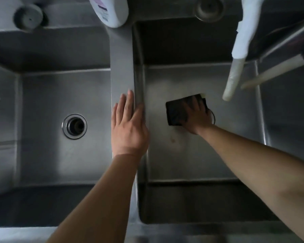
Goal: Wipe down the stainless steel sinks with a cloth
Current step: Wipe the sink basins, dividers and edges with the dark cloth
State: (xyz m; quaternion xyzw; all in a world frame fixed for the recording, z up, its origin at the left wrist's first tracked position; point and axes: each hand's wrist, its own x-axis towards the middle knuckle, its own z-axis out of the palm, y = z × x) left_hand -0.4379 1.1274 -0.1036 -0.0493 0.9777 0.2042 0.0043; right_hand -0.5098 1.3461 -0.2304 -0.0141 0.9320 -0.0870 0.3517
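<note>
Pressing down with my right hand point(196, 118), I hold a dark folded cloth point(177, 111) flat against the floor of the right-hand sink basin point(191, 158), fingers spread over its top and curled at its near edge, so it is pinned under my palm more than pinched. My left hand point(128, 125) lies open, fingers straight, on the steel divider point(121, 67) between the two basins, bracing me as I lean.

A small brownish spot point(173, 140) sits on the basin floor just nearer to me than the cloth; I judge it easy to skim past if my stroke stays too far back. Because the cloth is only pressed, a fast sweep could leave it bunching or sliding out from under my fingers.

Above the far right of this basin hangs a white spray hose point(235, 71) with its nozzle low, and a pale rod point(274, 71) crosses beside it; a wide stroke outward could knock my knuckles into them. A white bottle point(111, 11) stands at the far end of the divider, where my bracing hand could nudge it if it slides forward. The left basin point(42, 95), with its open drain point(74, 126), looks not yet reached.
</note>
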